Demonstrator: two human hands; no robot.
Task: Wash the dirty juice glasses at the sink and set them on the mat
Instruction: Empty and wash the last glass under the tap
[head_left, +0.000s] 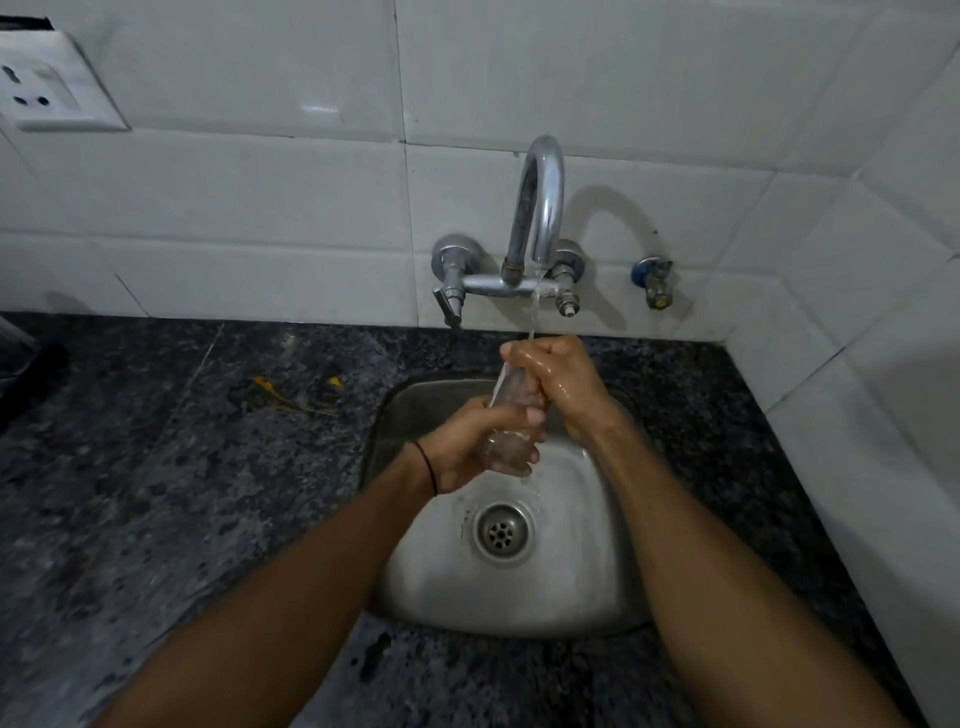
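Note:
A clear juice glass (511, 395) is held tilted over the steel sink (571, 561), under a thin stream of water from the chrome tap (540, 208). My left hand (467, 441) grips the glass's lower end, fingers curled round it. My right hand (556, 374) is wet and wraps the upper end near the rim, just where the water lands. Most of the glass is hidden by my fingers. No mat is in view.
The sink sits in a dark speckled granite counter (156, 493). Yellow scraps (280, 392) lie left of the sink. A small valve (652, 280) sticks out of the white tiled wall, a power socket (41, 88) is at upper left, and a dark object (21, 364) is at the left edge.

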